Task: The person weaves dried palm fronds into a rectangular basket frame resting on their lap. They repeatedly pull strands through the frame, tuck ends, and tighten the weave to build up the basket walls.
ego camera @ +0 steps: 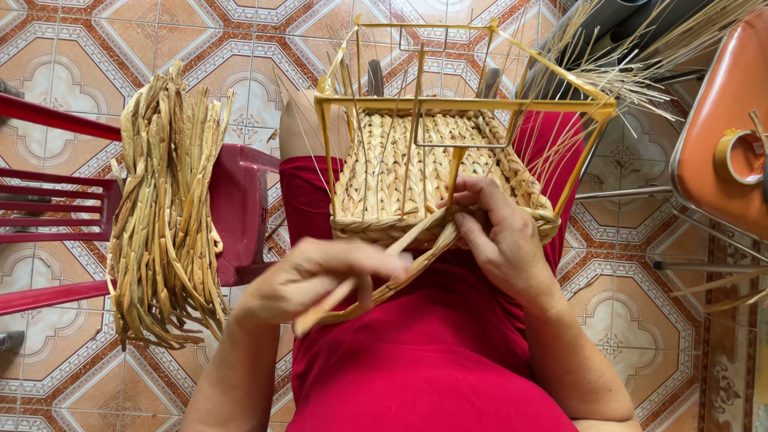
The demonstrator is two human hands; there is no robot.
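A yellow wire basket frame (464,105) rests on my lap, its bottom and lower rim covered in woven straw (400,172). My left hand (316,280) is closed around a braided straw strand (376,294) that runs up to the basket's front rim. My right hand (500,236) presses on that front rim, its fingers pinching the strand where it meets the weave. I wear red clothing (432,360).
A thick bundle of dried straw (168,208) hangs over a red plastic chair (240,204) at my left. An orange stool (720,128) with a tape roll (740,156) stands at right. Loose thin reeds (640,56) fan out behind the basket. Patterned tile floor (80,64).
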